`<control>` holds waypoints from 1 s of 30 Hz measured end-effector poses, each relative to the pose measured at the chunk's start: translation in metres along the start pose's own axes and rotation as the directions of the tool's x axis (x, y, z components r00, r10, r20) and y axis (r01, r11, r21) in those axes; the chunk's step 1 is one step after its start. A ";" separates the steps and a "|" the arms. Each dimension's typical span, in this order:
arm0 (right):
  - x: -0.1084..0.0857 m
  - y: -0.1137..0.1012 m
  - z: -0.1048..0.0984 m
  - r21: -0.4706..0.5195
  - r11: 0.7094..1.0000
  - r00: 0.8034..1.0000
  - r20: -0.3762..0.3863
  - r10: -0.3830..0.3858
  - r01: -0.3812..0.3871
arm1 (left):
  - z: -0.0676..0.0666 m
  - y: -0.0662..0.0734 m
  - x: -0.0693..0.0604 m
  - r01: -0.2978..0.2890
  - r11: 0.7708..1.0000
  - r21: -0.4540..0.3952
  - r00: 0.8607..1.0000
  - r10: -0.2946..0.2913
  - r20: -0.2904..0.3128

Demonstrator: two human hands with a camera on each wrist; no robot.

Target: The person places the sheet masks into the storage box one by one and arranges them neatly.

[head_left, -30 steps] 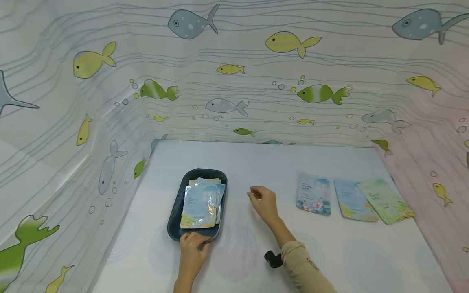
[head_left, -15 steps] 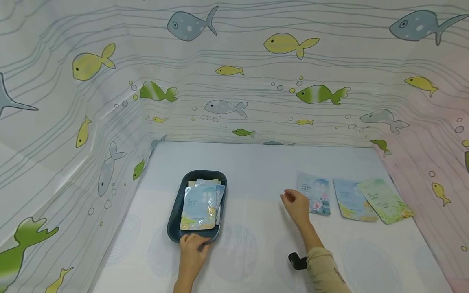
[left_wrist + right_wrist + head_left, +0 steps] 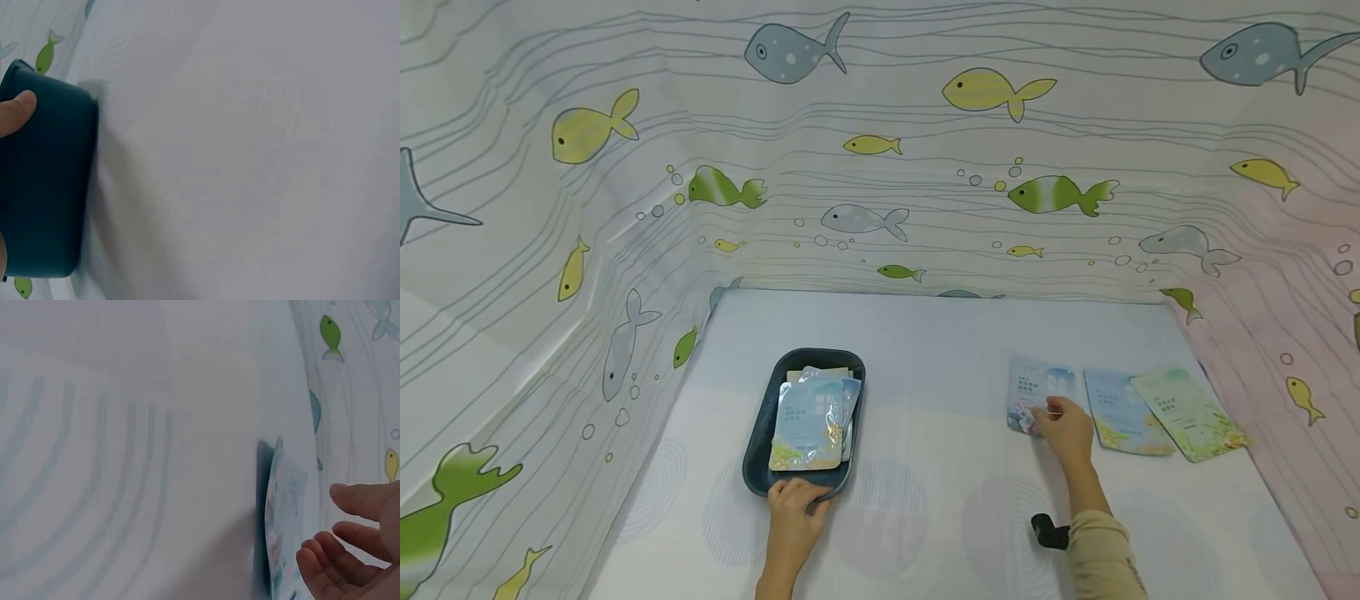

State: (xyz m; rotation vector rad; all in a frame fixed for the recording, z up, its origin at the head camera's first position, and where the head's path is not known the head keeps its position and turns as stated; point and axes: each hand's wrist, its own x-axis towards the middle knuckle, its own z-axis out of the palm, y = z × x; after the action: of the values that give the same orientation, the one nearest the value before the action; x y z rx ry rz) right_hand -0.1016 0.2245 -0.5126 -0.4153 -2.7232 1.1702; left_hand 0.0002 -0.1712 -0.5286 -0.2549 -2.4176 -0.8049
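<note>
Table: the broad white cloth-covered tabletop (image 3: 940, 350) looks creased beside the dark teal, rounded oblong tray (image 3: 762, 429), likely plastic; a tug could ruck the cloth and shift everything lying on it.
Tray: gripped at its near end; too hard a downward press there could tip it.
Pile: inside the tray, glossy flat packets lie askew, topped by a pale blue-and-yellow film packet (image 3: 805, 425); slick faces might slide if the tray tilts.
Overlapping pair: far right of the tray, a pale green film packet (image 3: 1191, 414) covers one edge of a loose blue-and-yellow film packet (image 3: 1112, 408); moving either could drag its neighbour.
Flowered packet: the blue film packet with pink flowers (image 3: 1033, 383), right of the tray; being thin, it may skid under fingertips.
Left hand: the left hand (image 3: 796, 502) has its fingers over the tray's near rim, thumb against the outer wall.
Right hand: the right hand (image 3: 1067, 432), well right of the tray over the flowers, holds nothing, thumb spread from half-bent fingers; contact unclear. A poor pinch could drop the packet.
</note>
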 end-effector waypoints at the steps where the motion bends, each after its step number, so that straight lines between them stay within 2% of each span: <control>1: 0.000 0.002 -0.002 -0.008 1.000 1.000 -0.005 0.017 -0.017 | 0.000 0.000 0.000 0.003 1.000 0.001 1.000 -0.003 0.001; 7: 0.002 0.020 -0.009 -0.084 0.986 0.990 -0.027 0.140 -0.142 | 0.000 0.001 0.000 0.001 1.000 -0.007 1.000 -0.001 -0.004; 12: 0.006 0.031 -0.009 -0.187 0.954 0.972 -0.049 0.230 -0.235 | 0.000 0.000 0.000 -0.003 1.000 -0.009 1.000 0.003 -0.009; 15: 0.008 0.033 -0.009 -0.215 0.938 0.963 -0.044 0.267 -0.270 | 0.000 0.000 0.001 -0.003 1.000 -0.009 1.000 0.003 -0.010; 24: 0.014 0.036 -0.010 -0.153 0.934 0.947 -0.032 0.321 -0.322 | -0.001 0.001 0.000 0.001 1.000 -0.014 1.000 -0.001 -0.006; 30: 0.018 0.043 -0.021 -0.112 0.928 0.927 0.082 0.365 -0.355 | -0.001 0.002 0.001 0.016 1.000 -0.004 1.000 -0.016 0.008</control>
State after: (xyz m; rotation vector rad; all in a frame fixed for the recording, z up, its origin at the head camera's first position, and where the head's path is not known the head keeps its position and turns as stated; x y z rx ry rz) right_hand -0.1052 0.2731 -0.5293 -0.9289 -2.8807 1.1691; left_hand 0.0006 -0.1701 -0.5268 -0.2414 -2.4282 -0.8169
